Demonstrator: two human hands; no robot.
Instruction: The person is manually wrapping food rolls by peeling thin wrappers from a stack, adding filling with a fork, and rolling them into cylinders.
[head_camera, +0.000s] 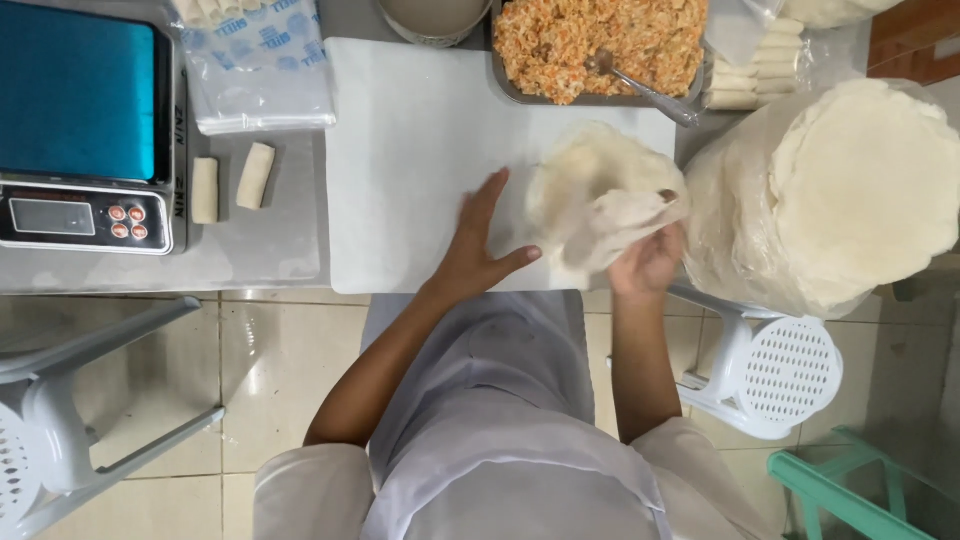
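Observation:
A thin round pale wrapper (590, 175) hangs partly lifted over the white cutting board (410, 150). My right hand (648, 255) grips its near edge, which folds over my fingers. My left hand (480, 240) rests flat on the board just left of the wrapper, fingers spread, touching or almost touching its edge. A metal tray of orange and white shredded filling (560, 40) with a spoon (640, 88) lies at the far side of the board.
A tall stack of round wrappers (850, 190) in clear plastic stands at right. Two finished rolls (232, 182) lie beside a digital scale (85, 120) at left, and more rolls (755, 70) at far right. White plastic stools (770, 370) stand below the table.

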